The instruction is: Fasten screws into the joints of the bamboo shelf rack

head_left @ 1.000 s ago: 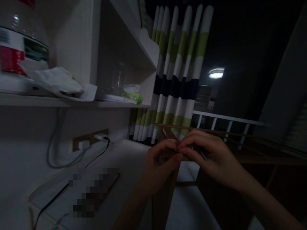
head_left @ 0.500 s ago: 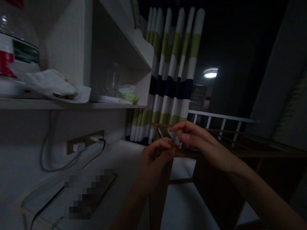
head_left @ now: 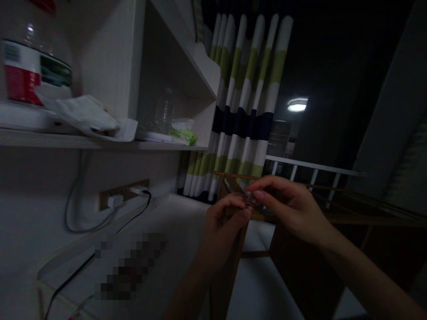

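Note:
My left hand (head_left: 222, 224) is closed at the corner of a brown wooden frame (head_left: 235, 262), thumb and forefinger pinched together. A tiny dark piece (head_left: 248, 205) shows at its fingertips, too small and dim to name. Just to the right, my right hand (head_left: 295, 206) pinches with thumb and forefinger, its tips almost meeting those of the left hand. Whatever sits between the right fingertips cannot be made out. The frame's top rail (head_left: 263, 217) runs beneath both hands.
A white shelf (head_left: 173, 146) at left bears a large bottle (head_left: 23, 73), crumpled paper (head_left: 86, 113) and a green packet (head_left: 185, 135). Below are a socket strip (head_left: 125, 195) with plugs and cables, and a white desktop (head_left: 180, 226). A striped curtain (head_left: 240, 98) hangs behind; a white railing (head_left: 316, 166) stands beyond.
My right hand has moved in toward my left fingertips, and its thumb and forefinger have come together in a pinch. The view has shifted slightly, so everything sits a little further right.

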The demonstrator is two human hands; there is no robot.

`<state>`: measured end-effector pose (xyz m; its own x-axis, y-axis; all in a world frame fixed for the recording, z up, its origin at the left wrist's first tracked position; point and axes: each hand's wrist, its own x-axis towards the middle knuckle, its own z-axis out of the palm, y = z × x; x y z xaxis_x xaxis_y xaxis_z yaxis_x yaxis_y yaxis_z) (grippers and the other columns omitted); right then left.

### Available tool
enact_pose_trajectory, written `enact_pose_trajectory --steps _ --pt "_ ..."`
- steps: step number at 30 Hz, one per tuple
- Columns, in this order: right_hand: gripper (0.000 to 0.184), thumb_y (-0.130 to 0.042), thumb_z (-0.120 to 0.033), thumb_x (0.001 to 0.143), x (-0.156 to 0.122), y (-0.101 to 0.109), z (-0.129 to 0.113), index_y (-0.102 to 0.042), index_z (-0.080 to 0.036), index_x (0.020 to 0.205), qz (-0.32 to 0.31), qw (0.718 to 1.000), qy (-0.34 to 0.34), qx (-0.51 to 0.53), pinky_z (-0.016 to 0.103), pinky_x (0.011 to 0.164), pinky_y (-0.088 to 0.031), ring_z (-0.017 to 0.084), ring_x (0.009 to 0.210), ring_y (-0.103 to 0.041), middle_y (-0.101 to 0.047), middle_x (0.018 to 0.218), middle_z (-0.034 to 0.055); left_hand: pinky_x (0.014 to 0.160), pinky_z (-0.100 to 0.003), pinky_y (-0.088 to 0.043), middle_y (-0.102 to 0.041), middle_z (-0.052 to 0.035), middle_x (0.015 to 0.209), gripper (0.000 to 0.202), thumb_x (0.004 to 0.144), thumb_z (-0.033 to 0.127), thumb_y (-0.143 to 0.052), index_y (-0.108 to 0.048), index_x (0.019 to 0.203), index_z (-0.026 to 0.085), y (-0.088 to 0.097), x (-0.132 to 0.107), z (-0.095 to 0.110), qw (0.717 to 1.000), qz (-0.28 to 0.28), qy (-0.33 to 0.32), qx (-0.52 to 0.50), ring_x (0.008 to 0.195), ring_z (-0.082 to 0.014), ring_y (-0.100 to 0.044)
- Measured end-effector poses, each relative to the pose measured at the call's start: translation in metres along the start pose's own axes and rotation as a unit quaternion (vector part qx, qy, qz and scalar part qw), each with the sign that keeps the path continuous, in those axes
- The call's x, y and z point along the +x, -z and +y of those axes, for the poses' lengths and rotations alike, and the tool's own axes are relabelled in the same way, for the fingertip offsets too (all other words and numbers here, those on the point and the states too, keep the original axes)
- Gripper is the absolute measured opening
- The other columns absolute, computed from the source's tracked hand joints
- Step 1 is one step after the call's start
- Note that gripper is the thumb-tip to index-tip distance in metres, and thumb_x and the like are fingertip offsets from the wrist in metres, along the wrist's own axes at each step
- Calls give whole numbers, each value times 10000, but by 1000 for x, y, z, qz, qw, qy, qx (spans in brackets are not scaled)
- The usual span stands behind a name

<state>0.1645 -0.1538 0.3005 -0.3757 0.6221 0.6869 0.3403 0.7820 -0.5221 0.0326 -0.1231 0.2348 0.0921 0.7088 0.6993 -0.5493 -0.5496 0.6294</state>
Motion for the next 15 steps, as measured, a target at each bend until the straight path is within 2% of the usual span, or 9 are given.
enact_pose_trajectory --steps 7,15 --pt "113 -510 -174 837 0 0 -1 -614 -189 879 -3 997 36 -70 176 660 -450 71 731 -576 -621 782 -18 656 -211 -417 -610 26 756 63 681 163 -617 -584 635 190 -2 0 1 1000 -4 -3 -18 724 -104 -538" --pt "125 -498 -162 847 -1 -1 0 -610 -201 886 12 988 73 -135 180 669 -449 72 748 -579 -627 793 -17 629 -196 -408 -596 16 763 72 668 155 -620 -572 618 174 -2 -1 3 1000 5 13 -27 701 -97 -523"
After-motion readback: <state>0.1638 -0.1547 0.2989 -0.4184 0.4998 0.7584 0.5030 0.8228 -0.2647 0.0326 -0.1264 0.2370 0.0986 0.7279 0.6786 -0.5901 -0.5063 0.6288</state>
